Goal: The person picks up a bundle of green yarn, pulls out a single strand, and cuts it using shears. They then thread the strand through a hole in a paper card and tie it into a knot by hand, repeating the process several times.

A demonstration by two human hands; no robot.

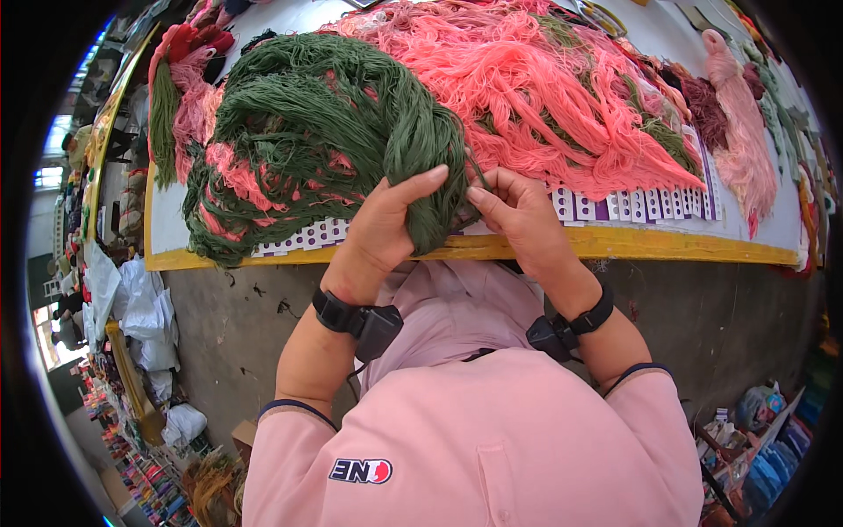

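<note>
A big loose heap of dark green thread (307,105) lies on the left half of the table, with pink strands showing through it. My left hand (391,211) is wrapped round a thick green hank at the heap's right end, thumb on top. Just to its right, my right hand (514,206) pinches thin green strands between thumb and fingertips. Beyond and to the right spreads a wide pile of pink thread (536,88), mixed with some olive green. White cards with round holes (632,205) stick out from under the pink pile.
The table's yellow front edge (615,241) runs close to my body. Twisted pink skeins (733,114) hang at the far right, and more skeins (167,105) at the left. White plastic bags (145,299) stand left of the table. Bundles and bags (764,439) lie at lower right.
</note>
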